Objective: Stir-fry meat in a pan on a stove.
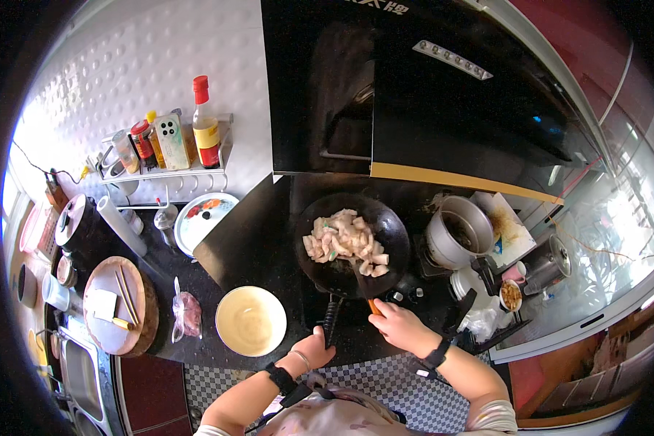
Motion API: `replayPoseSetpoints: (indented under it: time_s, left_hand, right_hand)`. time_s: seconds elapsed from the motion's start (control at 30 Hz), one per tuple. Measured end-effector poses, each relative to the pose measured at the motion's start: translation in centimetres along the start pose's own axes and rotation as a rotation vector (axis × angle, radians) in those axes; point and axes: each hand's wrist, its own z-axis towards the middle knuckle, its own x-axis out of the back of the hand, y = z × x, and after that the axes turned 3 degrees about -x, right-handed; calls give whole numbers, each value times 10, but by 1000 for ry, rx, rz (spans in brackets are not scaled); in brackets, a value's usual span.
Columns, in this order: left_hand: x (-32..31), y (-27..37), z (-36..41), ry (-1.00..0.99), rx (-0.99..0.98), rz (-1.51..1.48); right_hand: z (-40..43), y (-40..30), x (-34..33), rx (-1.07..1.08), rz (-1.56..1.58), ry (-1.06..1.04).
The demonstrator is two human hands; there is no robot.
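Observation:
A dark wok (389, 218) sits on the stove in front of me, holding a heap of pale meat pieces (343, 237) with a few green bits among them. My left hand (313, 347) grips the black ridged wok handle (331, 316) near its end. In my right hand (406, 325) is the orange handle of a spatula (373, 306); its blade reaches into the wok and is partly hidden under the meat. Left of the wok handle stands a cream-coloured bowl (250, 321) with nothing but a slight residue inside.
A grey pot (460, 231) stands right of the wok, beside a small bowl of brown food (510, 296). Leftward lie a bag of raw meat (187, 316) and a round chopping block (101, 280) bearing a cleaver (104, 305) and chopsticks (126, 294). A black range hood (321, 92) overhangs the stove.

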Motion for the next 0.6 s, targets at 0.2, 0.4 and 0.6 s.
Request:
replayPoseSetpoints:
  time_s: [0.2,0.4,0.6]
  left_hand:
    - [-3,0,1,15,26,29]
    - [-3,2,1,27,37,19]
    - [0,4,1,2,63,15]
  right_hand:
    - [25,18,-19,-58,-66,77]
    - [25,18,14,-112,47,135]
    - [12,12,97,-199,320,169]
